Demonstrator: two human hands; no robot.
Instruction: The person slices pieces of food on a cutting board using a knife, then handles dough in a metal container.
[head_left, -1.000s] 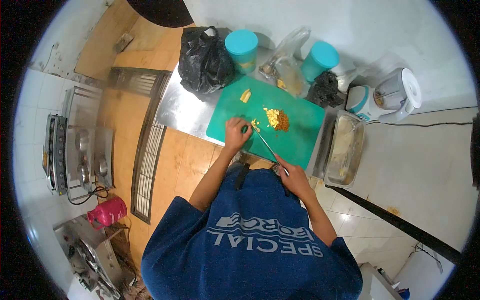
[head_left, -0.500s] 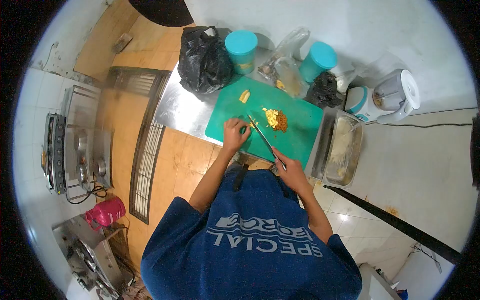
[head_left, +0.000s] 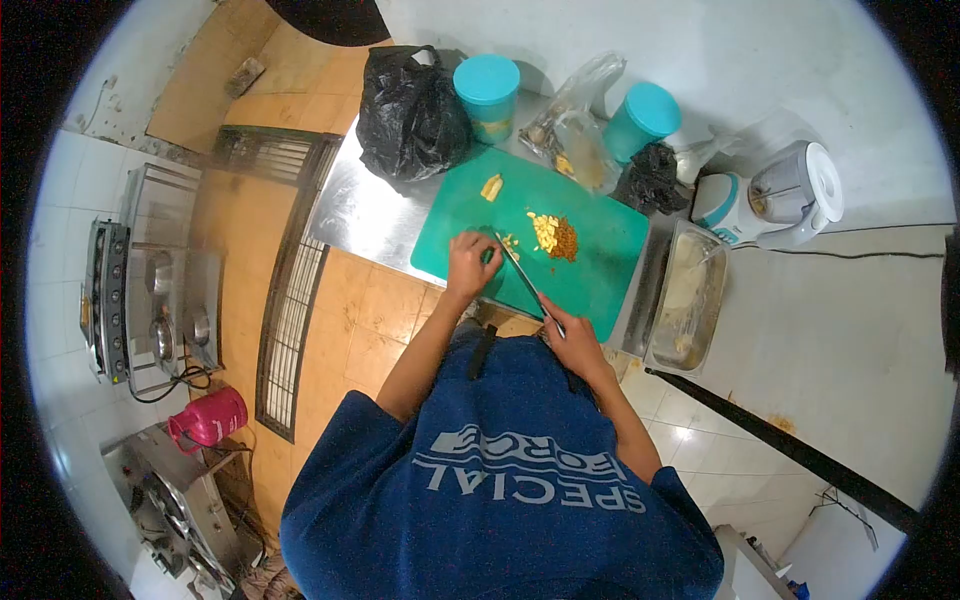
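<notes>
1 pile of yellow bits (head_left: 544,232) looks pretty much done in the head view: it's been chopped small and is parked against an orange-brown heap (head_left: 567,243) on the green cutting board (head_left: 605,300). Some loose bits (head_left: 512,243) are scattered beside the knife (head_left: 520,270), so that batch is probably only part-cut. Bigger yellow pieces (head_left: 491,187) are left toward the far edge, apparently unchopped. The knife's handle is gripped by the right hand (head_left: 577,345); the left hand (head_left: 470,263) is curled near the blade, but whether anything's pinched can't be told.
</notes>
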